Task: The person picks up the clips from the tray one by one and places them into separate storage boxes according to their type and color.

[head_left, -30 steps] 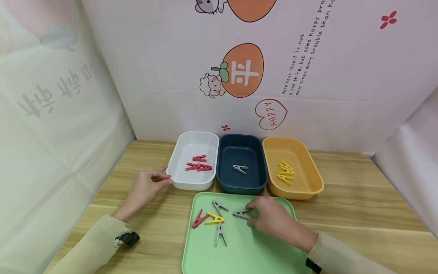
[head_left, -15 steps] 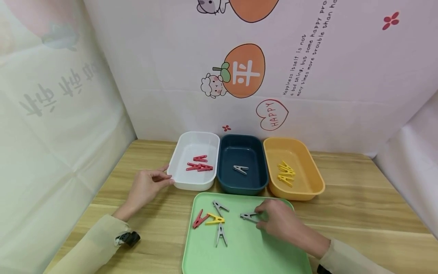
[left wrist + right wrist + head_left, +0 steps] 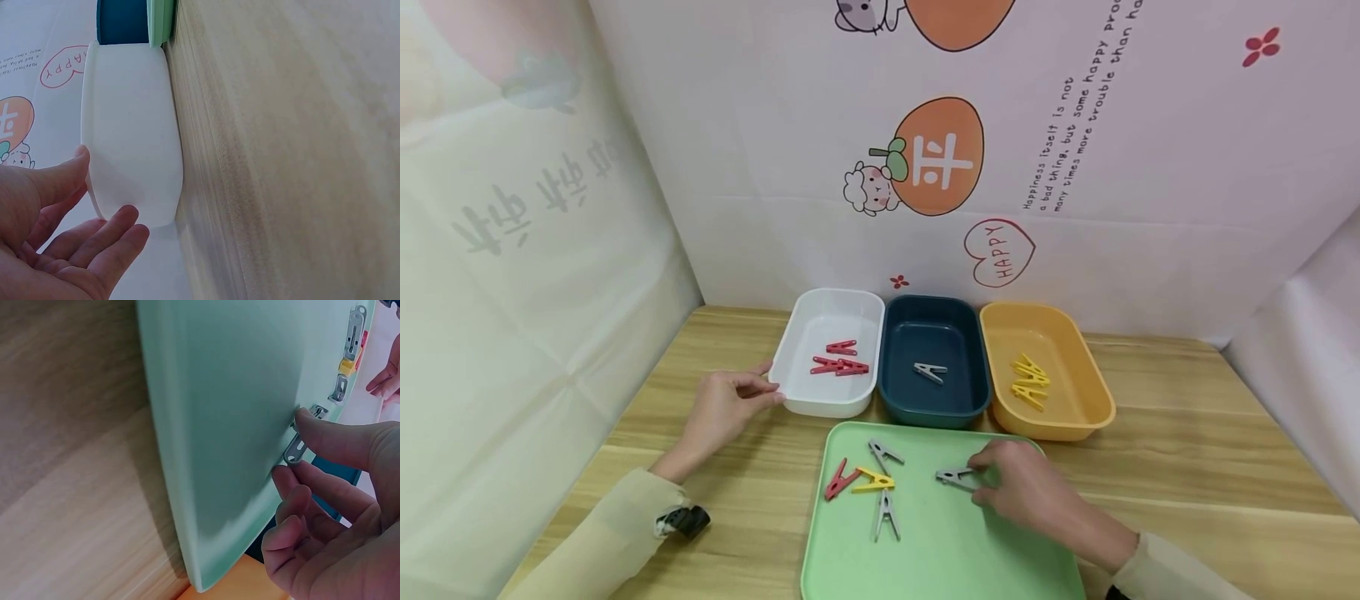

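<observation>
My right hand (image 3: 1030, 492) pinches a grey clothespin (image 3: 953, 477) between thumb and index finger, low over the green tray (image 3: 925, 558). In the right wrist view, the thumb lies on one side of that clothespin (image 3: 295, 449) and the index fingertip on the other. My left hand (image 3: 722, 412) touches the near left corner of the white box (image 3: 823, 408), its fingers loosely bent. To the left on the tray lie a red clothespin (image 3: 839, 481), a yellow clothespin (image 3: 874, 481) and two grey ones, an upper clothespin (image 3: 884, 454) and a lower clothespin (image 3: 886, 512).
Behind the tray, the white box holds several red clothespins (image 3: 842, 365). Beside it a dark blue box (image 3: 934, 412) has one grey clothespin (image 3: 930, 372); a yellow-orange box (image 3: 1086, 392) has several yellow clothespins (image 3: 1030, 383). All stand on a wooden table (image 3: 1195, 450) before a printed cloth (image 3: 1150, 275).
My right hand has moved a little to the right, taking the grey clothespin with it. The left hand stays at the white box, and the other clothespins lie as before.
</observation>
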`<state>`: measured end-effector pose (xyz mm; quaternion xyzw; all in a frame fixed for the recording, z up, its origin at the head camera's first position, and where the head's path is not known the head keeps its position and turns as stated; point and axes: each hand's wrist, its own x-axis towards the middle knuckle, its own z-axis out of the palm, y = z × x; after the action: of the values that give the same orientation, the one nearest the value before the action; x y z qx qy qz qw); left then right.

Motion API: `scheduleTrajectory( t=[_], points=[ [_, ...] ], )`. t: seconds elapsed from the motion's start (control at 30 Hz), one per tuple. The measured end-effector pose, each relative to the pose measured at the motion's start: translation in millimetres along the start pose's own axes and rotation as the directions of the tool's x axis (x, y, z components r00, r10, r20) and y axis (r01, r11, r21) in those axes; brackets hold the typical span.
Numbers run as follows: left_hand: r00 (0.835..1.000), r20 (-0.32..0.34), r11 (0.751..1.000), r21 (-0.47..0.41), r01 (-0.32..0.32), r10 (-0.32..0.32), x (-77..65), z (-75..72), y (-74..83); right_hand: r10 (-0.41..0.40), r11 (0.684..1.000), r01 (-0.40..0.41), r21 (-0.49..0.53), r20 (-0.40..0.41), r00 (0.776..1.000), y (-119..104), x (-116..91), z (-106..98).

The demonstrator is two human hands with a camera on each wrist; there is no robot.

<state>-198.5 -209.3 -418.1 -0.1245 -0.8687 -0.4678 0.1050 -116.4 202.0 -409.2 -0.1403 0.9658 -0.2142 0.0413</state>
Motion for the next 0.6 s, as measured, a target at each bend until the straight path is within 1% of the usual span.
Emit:
scheduleTrajectory(
  t=[0.17,0.37,0.6],
  points=[
    [1.0,0.001,1.0,0.002,0.0,0.0,0.6,0.2,0.1,0.038,0.999,-0.038,0.012,0.005,0.999,1.9,-2.3,-1.8],
    [1.0,0.004,1.0,0.0,0.009,-0.009,0.6,0.1,0.7,0.067,0.997,-0.067,0.026,-0.007,0.998,3.2,-7.4,-5.1],
    [1.0,0.005,1.0,0.001,0.017,-0.017,0.2,0.9,0.3,0.041,0.998,-0.039,0.044,-0.033,0.999,4.3,-12.9,-8.0]
  ],
)
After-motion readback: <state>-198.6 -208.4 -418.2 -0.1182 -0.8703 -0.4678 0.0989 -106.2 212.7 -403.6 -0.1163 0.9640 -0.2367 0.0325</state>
